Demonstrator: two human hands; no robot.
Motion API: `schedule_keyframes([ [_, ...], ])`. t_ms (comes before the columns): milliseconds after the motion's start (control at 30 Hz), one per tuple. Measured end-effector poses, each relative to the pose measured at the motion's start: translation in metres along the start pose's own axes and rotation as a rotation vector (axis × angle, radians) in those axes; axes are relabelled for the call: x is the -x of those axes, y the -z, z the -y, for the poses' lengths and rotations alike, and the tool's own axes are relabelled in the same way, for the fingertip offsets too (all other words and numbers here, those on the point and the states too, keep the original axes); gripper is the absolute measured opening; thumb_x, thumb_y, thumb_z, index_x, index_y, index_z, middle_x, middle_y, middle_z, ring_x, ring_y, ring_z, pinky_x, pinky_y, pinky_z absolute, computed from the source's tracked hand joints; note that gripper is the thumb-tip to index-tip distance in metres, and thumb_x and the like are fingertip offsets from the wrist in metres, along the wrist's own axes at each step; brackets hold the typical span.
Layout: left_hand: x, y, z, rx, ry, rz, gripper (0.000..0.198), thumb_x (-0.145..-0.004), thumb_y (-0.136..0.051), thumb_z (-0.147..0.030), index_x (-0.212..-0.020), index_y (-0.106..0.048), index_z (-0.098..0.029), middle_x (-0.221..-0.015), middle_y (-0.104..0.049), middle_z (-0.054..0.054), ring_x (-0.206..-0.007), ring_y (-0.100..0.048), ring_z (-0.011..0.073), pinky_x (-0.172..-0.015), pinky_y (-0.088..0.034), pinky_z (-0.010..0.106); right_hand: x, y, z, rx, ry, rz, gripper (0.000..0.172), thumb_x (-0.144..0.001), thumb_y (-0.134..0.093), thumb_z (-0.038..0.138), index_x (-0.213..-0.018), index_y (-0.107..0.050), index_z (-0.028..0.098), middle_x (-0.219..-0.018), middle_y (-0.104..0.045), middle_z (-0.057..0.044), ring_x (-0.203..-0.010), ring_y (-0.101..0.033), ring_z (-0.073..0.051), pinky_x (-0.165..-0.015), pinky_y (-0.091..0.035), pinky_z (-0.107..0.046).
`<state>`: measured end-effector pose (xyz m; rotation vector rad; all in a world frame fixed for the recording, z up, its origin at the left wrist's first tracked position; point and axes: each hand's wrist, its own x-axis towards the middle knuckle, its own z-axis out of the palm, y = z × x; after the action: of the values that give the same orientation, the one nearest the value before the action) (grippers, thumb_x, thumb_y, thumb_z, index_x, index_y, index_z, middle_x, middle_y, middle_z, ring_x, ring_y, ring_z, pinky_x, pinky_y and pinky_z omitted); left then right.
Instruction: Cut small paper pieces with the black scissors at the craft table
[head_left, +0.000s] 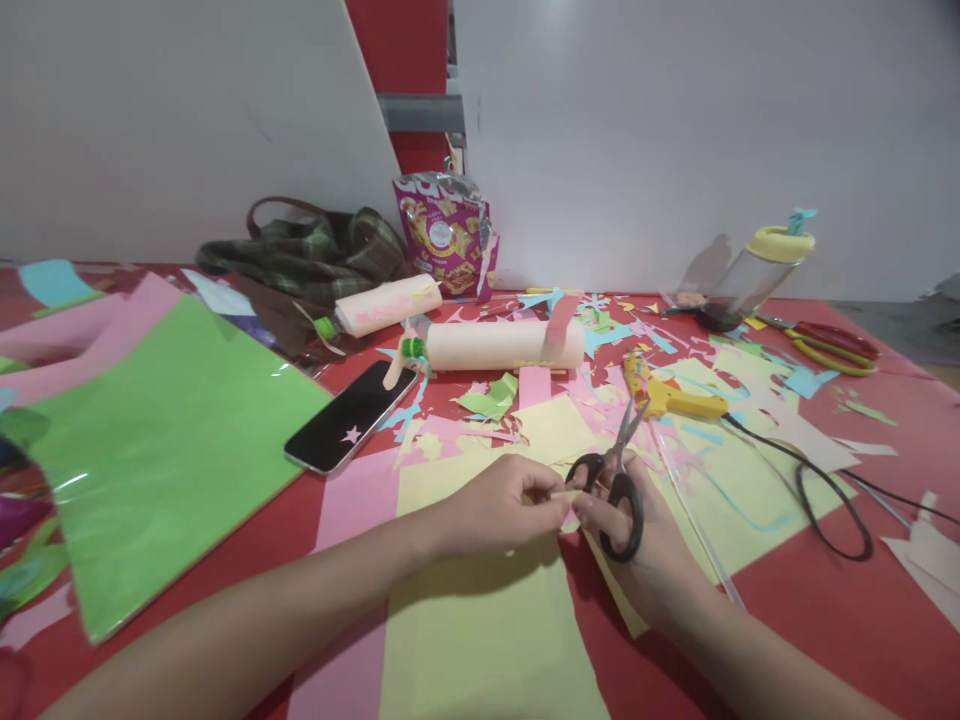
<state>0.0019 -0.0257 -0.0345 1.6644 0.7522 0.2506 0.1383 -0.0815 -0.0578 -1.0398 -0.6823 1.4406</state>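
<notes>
Between the fingertips of both hands is a small piece of pale pink and yellowish paper (pixel 570 517), partly covered by the fingers. My left hand (pixel 506 505) pinches it from the left. My right hand (pixel 651 555) has its thumb and finger at the paper's other side. Black-handled scissors (pixel 619 452) hang on the right hand's fingers, their blades slightly parted and pointing away from me. Below the hands lies a yellow paper sheet (pixel 480 620) beside a pink sheet (pixel 341 590). A yellow glue gun (pixel 686 401) rests just beyond the scissor tips.
Paper-wrapped bottles (pixel 491 346) (pixel 386 305) with green caps lie beyond a phone (pixel 337 425). A green paper pack (pixel 172 450) is at left. Paper scraps cover the red table (pixel 810 620). A clear tumbler (pixel 750 280), red-yellow scissors (pixel 832 348) and the black cord (pixel 814 520) are right.
</notes>
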Motion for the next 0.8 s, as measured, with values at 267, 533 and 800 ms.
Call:
schedule_keyframes([
  [267, -0.0001, 0.0060, 0.0010, -0.113, -0.006, 0.079, 0.025, -0.076, -0.037, -0.029, -0.061, -0.049, -0.013, -0.052, -0.037, -0.004, -0.048, -0.032, 0.0057, -0.044, -0.026, 0.017, 0.0005, 0.0018, 0.0000, 0.074, 0.012, 0.083, 0.027, -0.065, -0.060, 0.009, -0.076, -0.040, 0.022, -0.073, -0.049, 0.006, -0.057, -0.046, -0.007, -0.050, -0.036, -0.019],
  [533, -0.0013, 0.0091, -0.0046, -0.124, 0.005, -0.009, 0.020, -0.072, -0.042, -0.026, -0.058, -0.050, -0.013, -0.052, -0.040, -0.004, -0.048, -0.034, 0.0057, -0.046, -0.027, 0.017, 0.0005, 0.0018, -0.0007, 0.110, 0.005, 0.082, 0.029, -0.065, -0.059, 0.009, -0.077, -0.037, 0.023, -0.073, -0.048, 0.006, -0.055, -0.044, -0.007, -0.051, -0.034, -0.019],
  [800, -0.0031, 0.0067, -0.0033, -0.036, -0.014, -0.129, 0.020, -0.072, -0.040, -0.025, -0.056, -0.045, -0.014, -0.052, -0.039, -0.005, -0.050, -0.035, 0.0064, -0.047, -0.027, 0.018, 0.0023, -0.0003, 0.0011, 0.151, 0.009, 0.016, 0.029, -0.064, -0.061, 0.012, -0.075, -0.037, 0.024, -0.069, -0.046, 0.007, -0.051, -0.042, -0.007, -0.048, -0.033, -0.019],
])
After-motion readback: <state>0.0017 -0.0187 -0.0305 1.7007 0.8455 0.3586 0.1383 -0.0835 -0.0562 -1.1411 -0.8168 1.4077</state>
